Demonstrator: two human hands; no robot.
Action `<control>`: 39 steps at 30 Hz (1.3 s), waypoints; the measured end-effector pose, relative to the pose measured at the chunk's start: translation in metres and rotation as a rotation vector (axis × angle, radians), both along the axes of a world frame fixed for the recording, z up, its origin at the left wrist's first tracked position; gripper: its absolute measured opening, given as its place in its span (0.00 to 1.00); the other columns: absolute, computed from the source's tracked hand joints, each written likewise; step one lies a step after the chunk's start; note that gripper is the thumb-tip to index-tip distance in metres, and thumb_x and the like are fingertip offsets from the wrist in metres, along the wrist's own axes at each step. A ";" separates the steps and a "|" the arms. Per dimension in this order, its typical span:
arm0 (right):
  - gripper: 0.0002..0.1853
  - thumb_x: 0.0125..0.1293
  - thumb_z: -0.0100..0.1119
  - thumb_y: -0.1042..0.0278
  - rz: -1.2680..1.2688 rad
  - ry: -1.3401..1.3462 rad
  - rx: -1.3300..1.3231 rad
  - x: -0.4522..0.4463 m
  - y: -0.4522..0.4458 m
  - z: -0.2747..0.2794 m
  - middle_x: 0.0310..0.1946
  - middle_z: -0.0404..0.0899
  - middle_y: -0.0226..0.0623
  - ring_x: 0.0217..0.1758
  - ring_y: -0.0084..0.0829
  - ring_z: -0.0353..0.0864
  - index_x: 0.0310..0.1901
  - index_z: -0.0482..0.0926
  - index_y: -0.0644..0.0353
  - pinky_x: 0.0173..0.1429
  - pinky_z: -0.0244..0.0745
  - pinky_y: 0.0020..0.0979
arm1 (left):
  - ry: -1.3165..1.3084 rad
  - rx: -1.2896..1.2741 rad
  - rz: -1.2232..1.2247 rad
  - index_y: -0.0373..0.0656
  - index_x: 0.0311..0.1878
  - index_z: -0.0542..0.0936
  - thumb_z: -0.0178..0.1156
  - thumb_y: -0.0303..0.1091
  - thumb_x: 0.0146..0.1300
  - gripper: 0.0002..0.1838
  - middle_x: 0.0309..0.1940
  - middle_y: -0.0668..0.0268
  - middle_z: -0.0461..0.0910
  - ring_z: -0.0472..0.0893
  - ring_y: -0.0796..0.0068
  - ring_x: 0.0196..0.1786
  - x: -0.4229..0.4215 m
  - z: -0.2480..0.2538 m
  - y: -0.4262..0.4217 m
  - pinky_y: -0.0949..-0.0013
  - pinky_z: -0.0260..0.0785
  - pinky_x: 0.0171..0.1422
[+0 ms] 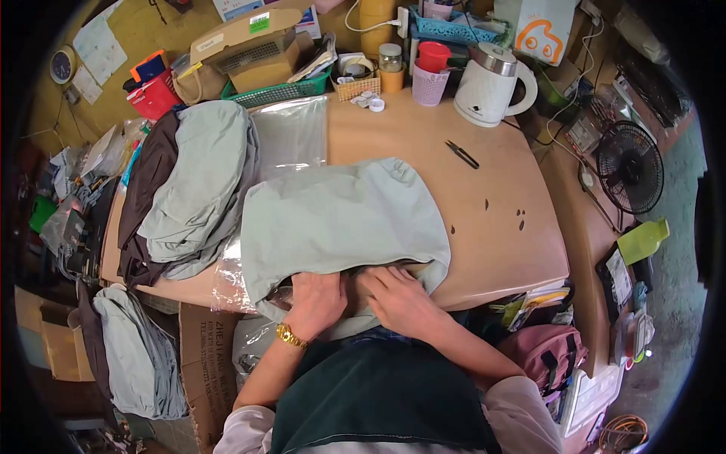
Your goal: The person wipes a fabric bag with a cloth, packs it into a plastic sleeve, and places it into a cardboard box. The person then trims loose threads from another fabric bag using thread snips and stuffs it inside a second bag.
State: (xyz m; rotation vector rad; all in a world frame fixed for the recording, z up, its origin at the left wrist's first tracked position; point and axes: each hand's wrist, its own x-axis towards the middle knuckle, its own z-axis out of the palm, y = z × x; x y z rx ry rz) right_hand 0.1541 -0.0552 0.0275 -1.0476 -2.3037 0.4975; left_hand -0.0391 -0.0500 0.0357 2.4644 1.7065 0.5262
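In front of me on the table lies a pale grey-green cloth piece (340,212), spread flat, with a gathered upper right corner and a dark opening along its near edge. My left hand (318,300) reaches into that opening, its fingers hidden under the cloth. Beside it on the right, my right hand (397,296) bends its fingers at the same opening, the fingertips against dark material inside. What those fingers grip is not clear. A clear plastic bag (291,132) lies partly beneath the cloth.
To the left are stacked grey-green and brown cloth pieces (200,181), with more hanging cloth (136,356) below. Thread snips (462,154) and small dark bits (520,219) lie on the right. A white kettle (484,87), cups (431,76) and a green basket (280,92) line the back.
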 end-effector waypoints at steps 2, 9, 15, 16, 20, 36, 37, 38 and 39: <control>0.21 0.55 0.65 0.69 -0.027 -0.074 0.049 -0.009 0.007 -0.013 0.53 0.72 0.46 0.62 0.48 0.67 0.51 0.77 0.64 0.65 0.61 0.51 | -0.188 -0.286 0.079 0.36 0.49 0.79 0.54 0.34 0.65 0.14 0.48 0.46 0.79 0.78 0.45 0.51 0.010 0.004 0.015 0.43 0.64 0.60; 0.29 0.59 0.65 0.57 0.090 -0.362 -0.101 -0.020 -0.001 -0.008 0.64 0.69 0.40 0.70 0.48 0.60 0.62 0.73 0.56 0.70 0.53 0.58 | -0.544 0.096 -0.223 0.44 0.74 0.61 0.49 0.46 0.71 0.31 0.74 0.55 0.60 0.58 0.56 0.76 0.027 -0.099 0.117 0.54 0.46 0.80; 0.21 0.61 0.62 0.60 0.131 -0.172 -0.125 -0.008 0.004 -0.009 0.61 0.74 0.43 0.65 0.45 0.69 0.55 0.78 0.57 0.68 0.60 0.47 | 0.023 0.122 -0.064 0.48 0.78 0.53 0.45 0.57 0.71 0.38 0.78 0.59 0.52 0.51 0.57 0.79 0.042 -0.111 0.189 0.56 0.38 0.82; 0.18 0.62 0.61 0.62 0.148 -0.097 -0.270 -0.006 0.012 -0.006 0.58 0.77 0.46 0.62 0.46 0.73 0.52 0.80 0.59 0.66 0.64 0.46 | 0.025 0.125 -0.069 0.48 0.78 0.53 0.45 0.57 0.71 0.38 0.78 0.59 0.52 0.51 0.57 0.79 0.041 -0.092 0.181 0.56 0.38 0.82; 0.15 0.57 0.59 0.68 -0.218 -0.391 -0.386 -0.009 0.070 0.019 0.49 0.80 0.52 0.53 0.47 0.78 0.46 0.82 0.59 0.58 0.70 0.48 | -0.297 -0.099 -0.060 0.45 0.75 0.59 0.46 0.51 0.71 0.34 0.76 0.57 0.57 0.56 0.57 0.77 0.030 -0.002 0.106 0.59 0.43 0.81; 0.18 0.62 0.63 0.56 -0.068 -0.222 0.051 -0.010 0.021 -0.001 0.47 0.79 0.52 0.54 0.52 0.78 0.45 0.81 0.63 0.65 0.65 0.54 | -0.026 -0.041 -0.181 0.41 0.52 0.81 0.52 0.40 0.67 0.17 0.48 0.52 0.81 0.78 0.45 0.52 0.004 -0.010 0.060 0.50 0.66 0.63; 0.18 0.62 0.63 0.56 -0.070 -0.225 0.047 -0.013 0.013 -0.016 0.47 0.79 0.52 0.54 0.52 0.78 0.45 0.81 0.63 0.65 0.65 0.54 | 0.073 0.021 -0.208 0.44 0.52 0.81 0.52 0.40 0.66 0.17 0.49 0.53 0.81 0.78 0.47 0.54 0.005 -0.027 0.060 0.49 0.64 0.65; 0.20 0.61 0.63 0.55 -0.072 -0.239 0.078 -0.016 0.007 -0.029 0.53 0.75 0.51 0.60 0.52 0.72 0.48 0.80 0.62 0.68 0.59 0.57 | 0.071 0.017 -0.212 0.44 0.52 0.81 0.52 0.40 0.66 0.17 0.49 0.53 0.81 0.78 0.47 0.54 0.009 -0.035 0.059 0.49 0.64 0.65; 0.22 0.61 0.63 0.54 -0.077 -0.250 0.111 -0.018 0.003 -0.041 0.59 0.72 0.50 0.66 0.52 0.66 0.50 0.80 0.61 0.71 0.52 0.61 | 0.021 0.062 -0.182 0.45 0.52 0.81 0.53 0.42 0.65 0.17 0.50 0.54 0.81 0.77 0.49 0.55 0.012 -0.042 0.058 0.48 0.63 0.66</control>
